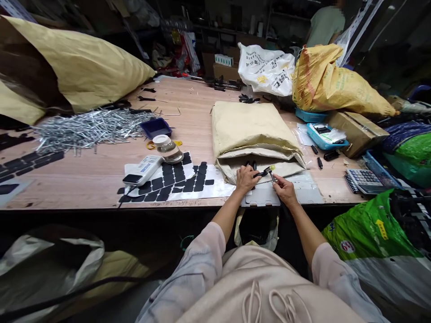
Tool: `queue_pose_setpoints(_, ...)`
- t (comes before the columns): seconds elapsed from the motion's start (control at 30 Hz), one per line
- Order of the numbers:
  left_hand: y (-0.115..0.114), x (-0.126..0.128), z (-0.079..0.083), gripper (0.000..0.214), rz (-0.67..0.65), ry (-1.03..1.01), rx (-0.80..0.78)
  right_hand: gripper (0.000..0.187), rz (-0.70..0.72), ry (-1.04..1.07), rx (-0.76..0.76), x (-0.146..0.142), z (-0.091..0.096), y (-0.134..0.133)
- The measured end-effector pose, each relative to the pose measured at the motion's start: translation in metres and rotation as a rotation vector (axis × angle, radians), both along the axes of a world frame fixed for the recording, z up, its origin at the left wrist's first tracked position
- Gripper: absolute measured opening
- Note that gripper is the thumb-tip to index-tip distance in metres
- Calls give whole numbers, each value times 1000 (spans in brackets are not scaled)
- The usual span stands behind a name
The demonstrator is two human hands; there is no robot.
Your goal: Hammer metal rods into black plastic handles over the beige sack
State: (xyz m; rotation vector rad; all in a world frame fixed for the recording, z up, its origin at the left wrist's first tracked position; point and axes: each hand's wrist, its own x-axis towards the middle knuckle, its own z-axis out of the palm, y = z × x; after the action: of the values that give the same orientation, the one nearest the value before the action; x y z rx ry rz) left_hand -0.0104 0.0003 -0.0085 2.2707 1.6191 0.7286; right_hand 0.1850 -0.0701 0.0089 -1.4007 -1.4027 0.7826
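Black slim part [261, 173] pinched by left hand [247, 178], shiny metal rod [272, 176] by right hand [285, 190]

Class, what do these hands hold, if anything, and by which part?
The left hand holds a black part by its left end; the right hand, a slim metal piece by its near end.

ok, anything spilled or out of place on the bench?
Yes: the metal rods lie in a jumbled heap straight on the wooden tabletop, outside the navy tray beside them. Looks spilled, though possibly deliberate.
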Motion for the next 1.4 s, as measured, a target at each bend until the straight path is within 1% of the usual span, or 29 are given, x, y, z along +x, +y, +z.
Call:
queue_pose_setpoints(0.1,0,0,1,24,7,-2,-3,52,7,-4,-19,0,-3,0)
queue_pose_setpoints(0.2,-1,0,3,24,7,-9,-7,53,7,52,12,-2,-2,0)
queue_pose_setpoints(0.3,-2,0,3,24,12,-13,-6,51,48,42,34,-6,-3,1)
queue_pose_setpoints(0.37,-2,1,3,24,25,-10,-4,50,88,23,10,-7,-7,1)
queue_pose_setpoints(0.43,-2,1,1,23,33,-8,0,49,96,52,-18,-7,-11,2)
queue_pose_setpoints(0.5,-1,1,-1,24,28,-11,10,51,64,134,-28,-5,-12,3)
queue_pose_setpoints(0.6,1,0,0,23,10,-32,31,54,-11,262,-21,0,-10,6)
queue_pose_setpoints(0.7,-6,-2,8,19,5,-94,112,54,-77,358,-10,4,-6,8)
queue_pose_setpoints(0.77,-22,-4,16,17,-2,-153,212,54,-97,397,-10,5,-4,9)
queue_pose_setpoints(0.8,-35,-6,20,17,-29,-179,264,54,-97,404,-15,5,-5,9)
queue_pose_setpoints(0.87,-68,-11,22,20,-149,-216,341,53,-90,407,-19,5,-5,9)
queue_pose_setpoints(0.93,-105,-15,16,23,-316,-224,359,52,-85,405,-20,4,-5,8)
queue_pose_setpoints(1.0,-138,-19,2,23,-440,-190,316,52,-84,405,-17,3,-5,8)
queue_pose_setpoints(1.03,-152,-19,-6,22,-452,-156,270,52,-84,407,-15,3,-4,7)
queue_pose_setpoints(1.07,-162,-20,-14,21,-437,-116,207,52,-83,408,-13,3,-4,7)
queue_pose_setpoints(1.13,-173,-18,-25,22,-354,-41,46,52,-83,406,-6,3,-3,6)
queue_pose_setpoints(1.17,-175,-16,-26,24,-317,-19,-33,52,-81,399,-5,2,-3,6)
queue_pose_setpoints(1.2,-173,-13,-24,26,-298,-10,-94,52,-78,389,-6,2,-3,5)
queue_pose_setpoints(1.27,-161,-5,-11,27,-278,-31,-134,53,-73,373,-14,2,-3,5)
queue_pose_setpoints(1.33,-136,5,9,25,-206,-75,-84,53,-72,369,-16,1,-3,6)
queue_pose_setpoints(1.4,-100,17,29,25,-62,-96,-23,52,-78,375,-9,1,-2,7)
